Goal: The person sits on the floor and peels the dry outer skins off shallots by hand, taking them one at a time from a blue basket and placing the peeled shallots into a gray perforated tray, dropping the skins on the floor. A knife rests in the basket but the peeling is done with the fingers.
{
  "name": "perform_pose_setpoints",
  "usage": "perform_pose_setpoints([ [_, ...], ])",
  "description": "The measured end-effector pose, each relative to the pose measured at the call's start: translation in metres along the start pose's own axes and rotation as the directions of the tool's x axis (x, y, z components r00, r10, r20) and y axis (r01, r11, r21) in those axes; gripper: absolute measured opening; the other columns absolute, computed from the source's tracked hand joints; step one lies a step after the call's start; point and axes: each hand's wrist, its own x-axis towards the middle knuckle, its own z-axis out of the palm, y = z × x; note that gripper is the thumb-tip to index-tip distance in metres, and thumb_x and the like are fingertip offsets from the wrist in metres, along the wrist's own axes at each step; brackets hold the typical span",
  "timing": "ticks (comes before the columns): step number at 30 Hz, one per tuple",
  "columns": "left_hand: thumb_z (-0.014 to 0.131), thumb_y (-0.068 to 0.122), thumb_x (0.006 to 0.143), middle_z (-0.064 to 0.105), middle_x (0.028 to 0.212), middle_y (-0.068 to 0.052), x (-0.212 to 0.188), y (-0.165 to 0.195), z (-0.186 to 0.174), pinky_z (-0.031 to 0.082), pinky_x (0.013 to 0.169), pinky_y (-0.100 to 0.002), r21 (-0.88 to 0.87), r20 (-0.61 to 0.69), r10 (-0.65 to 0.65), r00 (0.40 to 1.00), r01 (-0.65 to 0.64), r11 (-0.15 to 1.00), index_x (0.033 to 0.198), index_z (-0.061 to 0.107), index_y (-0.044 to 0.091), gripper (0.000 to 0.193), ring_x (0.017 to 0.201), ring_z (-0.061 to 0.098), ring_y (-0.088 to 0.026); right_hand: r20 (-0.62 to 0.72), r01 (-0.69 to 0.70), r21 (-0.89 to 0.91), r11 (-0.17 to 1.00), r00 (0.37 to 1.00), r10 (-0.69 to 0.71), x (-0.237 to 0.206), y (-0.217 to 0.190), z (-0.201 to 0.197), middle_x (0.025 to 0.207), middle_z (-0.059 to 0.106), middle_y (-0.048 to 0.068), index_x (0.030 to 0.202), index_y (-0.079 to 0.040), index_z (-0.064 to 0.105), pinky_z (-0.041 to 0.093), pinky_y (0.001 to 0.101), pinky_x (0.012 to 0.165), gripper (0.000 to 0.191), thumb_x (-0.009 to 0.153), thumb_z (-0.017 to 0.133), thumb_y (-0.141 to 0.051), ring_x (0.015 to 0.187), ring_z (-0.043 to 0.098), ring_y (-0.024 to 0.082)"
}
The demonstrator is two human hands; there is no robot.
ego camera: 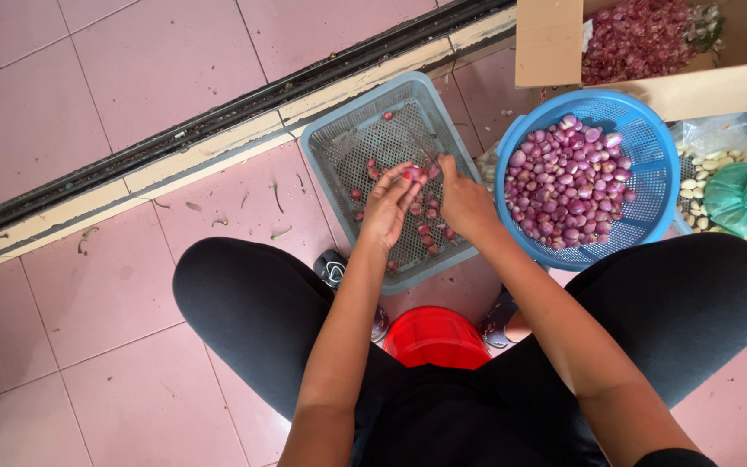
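My left hand and my right hand meet over a grey-blue mesh tray on the floor. Together they hold one small purple shallot between their fingertips. Loose shallot skins and a few bits lie scattered in the tray under my hands. A round blue colander heaped with peeled purple shallots stands just right of my right hand.
A cardboard box of unpeeled shallots sits at the top right. Peeled garlic cloves and a green bag lie at the right edge. A red stool shows between my legs. A dark floor track crosses the pink tiles.
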Motion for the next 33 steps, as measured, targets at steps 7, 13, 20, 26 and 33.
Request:
perform_pose_setpoints([
  [7,0.067,0.010,0.100,0.069,0.115,-0.005,0.002,-0.002,-0.004,0.057,0.088,-0.025,0.022,-0.160,0.003,0.987,0.000,1.000,0.125,0.064,0.006,0.026,0.102,0.068,-0.017,0.042,-0.018,0.096,0.995,0.999,0.014,-0.005,-0.012,0.004,0.089,0.069,0.033,0.126,-0.003,0.044,0.054,0.0611,0.081,0.039,0.091,0.061,-0.009,0.088,0.069,0.053],
  [13,0.071,0.005,0.097,0.069,0.112,-0.002,-0.001,-0.006,-0.001,0.057,0.095,-0.027,-0.009,-0.119,0.030,0.992,-0.031,0.999,0.119,0.065,0.006,0.022,0.105,0.066,-0.012,0.001,0.067,0.207,0.976,0.998,-0.068,-0.013,-0.027,0.008,0.095,0.070,0.031,0.136,-0.005,0.034,0.052,0.0630,0.076,0.052,0.088,0.055,-0.002,0.088,0.068,0.053],
  [20,0.072,0.002,0.094,0.070,0.112,-0.003,-0.004,-0.003,0.001,0.056,0.097,-0.029,0.015,-0.093,0.026,0.995,-0.024,1.000,0.114,0.068,0.005,0.021,0.105,0.067,-0.012,-0.105,0.155,0.138,0.978,0.984,-0.141,-0.013,-0.022,0.012,0.110,0.068,0.033,0.137,-0.006,0.034,0.052,0.0627,0.075,0.053,0.088,0.055,0.000,0.091,0.067,0.054],
  [26,0.072,0.003,0.094,0.070,0.109,-0.005,-0.001,-0.007,0.001,0.058,0.098,-0.030,-0.009,-0.111,0.030,0.993,-0.032,0.999,0.114,0.066,0.005,0.021,0.103,0.067,-0.014,0.054,-0.018,0.142,0.990,0.998,0.010,-0.012,-0.025,0.006,0.100,0.071,0.031,0.140,-0.009,0.035,0.052,0.0608,0.084,0.049,0.096,0.054,-0.007,0.094,0.068,0.051],
  [33,0.071,0.007,0.096,0.069,0.109,-0.002,0.000,-0.011,-0.003,0.056,0.096,-0.028,-0.053,-0.073,-0.026,0.997,0.022,0.998,0.111,0.065,0.006,0.016,0.103,0.067,-0.012,-0.070,0.131,0.076,0.989,0.990,-0.125,-0.012,-0.023,0.016,0.117,0.067,0.031,0.130,-0.007,0.037,0.053,0.0616,0.073,0.048,0.089,0.062,-0.007,0.088,0.068,0.054],
])
